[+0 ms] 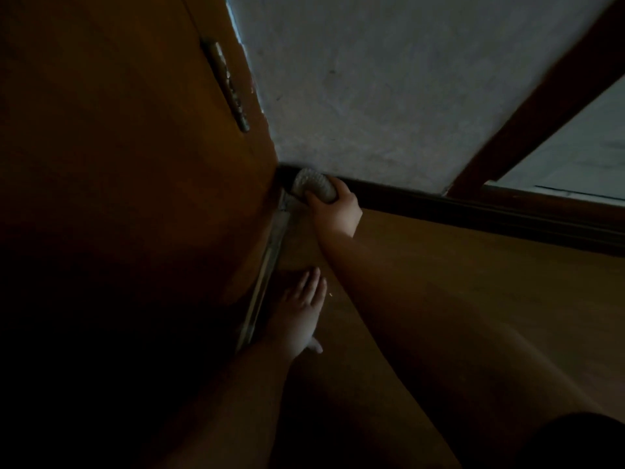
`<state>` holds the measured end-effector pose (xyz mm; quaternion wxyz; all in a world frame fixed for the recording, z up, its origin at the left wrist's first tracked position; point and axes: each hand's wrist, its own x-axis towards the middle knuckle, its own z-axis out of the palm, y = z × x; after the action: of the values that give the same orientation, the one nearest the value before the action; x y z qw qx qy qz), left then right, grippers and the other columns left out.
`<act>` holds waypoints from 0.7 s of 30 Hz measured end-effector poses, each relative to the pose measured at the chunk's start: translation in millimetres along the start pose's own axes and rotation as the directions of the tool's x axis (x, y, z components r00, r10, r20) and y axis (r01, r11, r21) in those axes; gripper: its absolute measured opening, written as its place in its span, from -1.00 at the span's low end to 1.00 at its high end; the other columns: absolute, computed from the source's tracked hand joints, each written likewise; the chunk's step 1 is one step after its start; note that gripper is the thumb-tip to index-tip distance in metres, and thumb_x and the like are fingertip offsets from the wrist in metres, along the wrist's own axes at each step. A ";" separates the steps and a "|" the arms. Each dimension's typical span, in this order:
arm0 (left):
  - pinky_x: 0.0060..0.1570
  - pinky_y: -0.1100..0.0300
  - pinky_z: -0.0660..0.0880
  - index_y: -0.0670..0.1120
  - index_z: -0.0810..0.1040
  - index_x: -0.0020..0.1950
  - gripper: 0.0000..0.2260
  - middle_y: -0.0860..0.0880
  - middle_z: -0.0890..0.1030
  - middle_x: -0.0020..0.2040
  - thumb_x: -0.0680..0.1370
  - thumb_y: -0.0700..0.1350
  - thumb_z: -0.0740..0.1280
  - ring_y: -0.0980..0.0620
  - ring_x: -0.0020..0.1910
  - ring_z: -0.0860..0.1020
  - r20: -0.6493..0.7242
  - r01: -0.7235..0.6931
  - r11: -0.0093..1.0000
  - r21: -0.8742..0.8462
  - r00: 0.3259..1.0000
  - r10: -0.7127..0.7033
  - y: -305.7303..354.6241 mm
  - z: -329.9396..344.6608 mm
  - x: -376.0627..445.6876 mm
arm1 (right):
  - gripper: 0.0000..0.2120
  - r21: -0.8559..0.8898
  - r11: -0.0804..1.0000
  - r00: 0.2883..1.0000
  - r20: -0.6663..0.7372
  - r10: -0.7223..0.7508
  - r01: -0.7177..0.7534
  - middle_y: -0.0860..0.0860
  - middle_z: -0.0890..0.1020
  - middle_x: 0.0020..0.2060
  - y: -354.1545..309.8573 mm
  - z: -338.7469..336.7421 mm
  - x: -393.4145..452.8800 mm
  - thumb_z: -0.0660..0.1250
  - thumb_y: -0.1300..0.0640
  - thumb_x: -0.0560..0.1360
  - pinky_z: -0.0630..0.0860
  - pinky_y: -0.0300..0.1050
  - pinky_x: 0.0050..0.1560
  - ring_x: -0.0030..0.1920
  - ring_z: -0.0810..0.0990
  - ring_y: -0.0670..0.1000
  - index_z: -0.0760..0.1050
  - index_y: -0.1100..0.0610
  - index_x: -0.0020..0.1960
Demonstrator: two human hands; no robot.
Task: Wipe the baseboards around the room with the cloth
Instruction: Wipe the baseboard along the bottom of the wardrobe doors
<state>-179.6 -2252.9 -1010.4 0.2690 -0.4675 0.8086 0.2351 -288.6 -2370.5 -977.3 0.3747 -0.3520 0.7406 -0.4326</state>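
Cloth [313, 185], pale and bunched, lies lengthwise along the dark baseboard [473, 208], gripped in my right hand [333, 206]; left hand [299, 314] flat on floor [473, 282].

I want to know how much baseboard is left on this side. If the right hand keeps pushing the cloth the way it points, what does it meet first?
Probably the wooden door. The right hand presses the cloth on the baseboard almost in the corner; depth is murky.

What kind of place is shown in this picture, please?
Probably a dim room corner in a home: a wooden door with a hinge, a rough pale wall, a dark baseboard and a wooden floor.
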 end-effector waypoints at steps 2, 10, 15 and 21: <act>0.53 -0.01 -0.18 -0.08 -0.26 0.61 0.11 -0.03 -0.39 0.55 0.41 0.18 0.50 -0.03 0.53 -0.35 -0.062 -0.058 0.997 -0.041 0.997 0.056 -10.3 4.8 -3.4 | -0.51 -0.073 0.996 0.999 -0.006 -0.048 0.048 0.08 0.56 0.18 8.1 -27.1 1.4 0.49 0.04 0.43 0.42 -0.22 0.07 0.14 0.57 0.07 0.50 0.00 0.34; 0.43 0.10 -0.27 0.01 -0.36 0.56 0.11 0.08 -0.47 0.50 0.40 0.28 0.45 0.09 0.47 -0.40 -0.123 -0.089 0.994 -0.058 0.989 0.082 -17.7 13.0 -2.9 | -0.50 -0.194 0.976 0.988 -0.104 -0.115 0.094 0.04 0.52 0.24 56.9 -146.6 7.6 0.49 0.09 0.44 0.35 -0.29 0.14 0.16 0.49 -0.05 0.49 0.00 0.36; 0.48 0.07 -0.23 -0.01 -0.37 0.55 0.13 0.05 -0.49 0.50 0.39 0.33 0.42 0.08 0.47 -0.41 -0.107 -0.071 0.997 -0.017 0.992 0.069 -14.7 11.3 -1.7 | -0.50 -0.270 0.961 0.969 -0.217 -0.118 0.057 0.04 0.53 0.22 80.6 -209.4 8.9 0.49 0.08 0.45 0.43 -0.22 0.14 0.14 0.51 -0.03 0.48 0.01 0.36; 0.52 0.00 -0.20 -0.12 -0.32 0.58 0.11 -0.09 -0.42 0.54 0.42 0.39 0.34 -0.09 0.57 -0.29 -0.098 -0.059 0.983 0.175 0.992 0.078 -9.0 4.0 -3.6 | -0.52 -0.305 0.952 0.942 -0.330 -0.064 -0.042 0.07 0.49 0.24 93.6 -248.8 0.8 0.46 0.09 0.49 0.51 -0.04 0.23 0.18 0.52 0.06 0.45 0.03 0.38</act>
<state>-169.3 -2252.2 -1012.2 0.2573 -0.4260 0.8545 0.1486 -521.3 -2242.0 -976.4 0.1813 -0.3313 0.8498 -0.3678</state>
